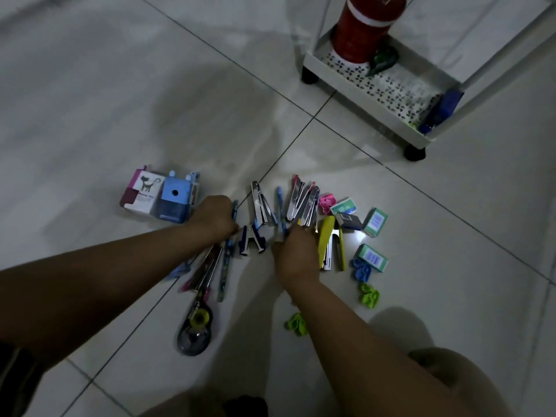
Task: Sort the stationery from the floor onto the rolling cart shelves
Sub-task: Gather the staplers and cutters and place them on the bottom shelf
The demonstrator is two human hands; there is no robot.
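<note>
Stationery lies scattered on the tiled floor in front of me. My left hand (215,216) curls round a blue patterned pen (234,209) at the left of the pile. My right hand (296,254) reaches into the middle, its fingers on a blue pen (280,206) beside open metal staplers (261,204). A yellow stapler (326,240) lies just right of that hand. Small staple boxes (374,222), coloured clips (369,294) and a correction tape dispenser (195,329) surround the pile. The white cart's bottom shelf (361,94) stands at the upper right.
A blue pencil sharpener (174,200) and its pink box (141,191) stand left of the pile. On the cart shelf are a red cylinder (365,25), a green tape dispenser (383,60) and a blue stapler (440,111). My knee (445,383) is at lower right.
</note>
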